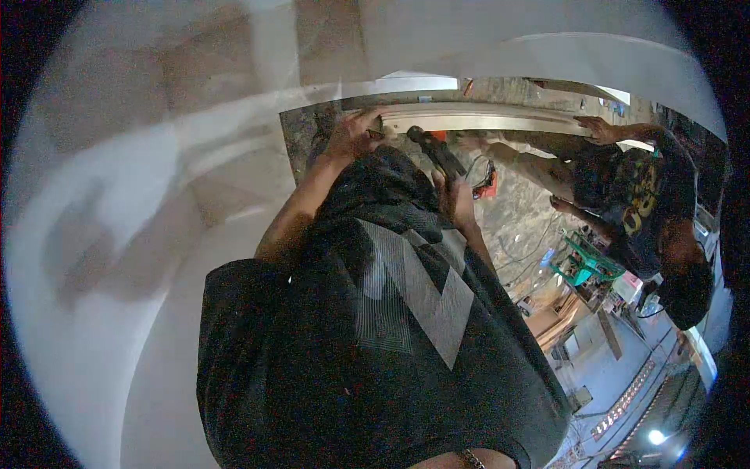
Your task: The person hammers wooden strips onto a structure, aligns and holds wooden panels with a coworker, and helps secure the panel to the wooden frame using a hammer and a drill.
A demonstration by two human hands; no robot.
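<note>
My left hand (355, 134) is at the near end of a long pale board (484, 119), its fingers closed on that end. My right hand (453, 194) is wrapped round a dark tool (437, 152), whose head points up toward the board's end. The board stretches away to the right. At its far end a co-worker's hand (598, 130) rests on it.
The co-worker (633, 187), in a dark shirt, is on the right. A red-orange tool (486, 181) with a cable lies on the rough floor (516, 223). Green equipment (586, 262) stands lower right. A pale wall (180, 156) rises on the left.
</note>
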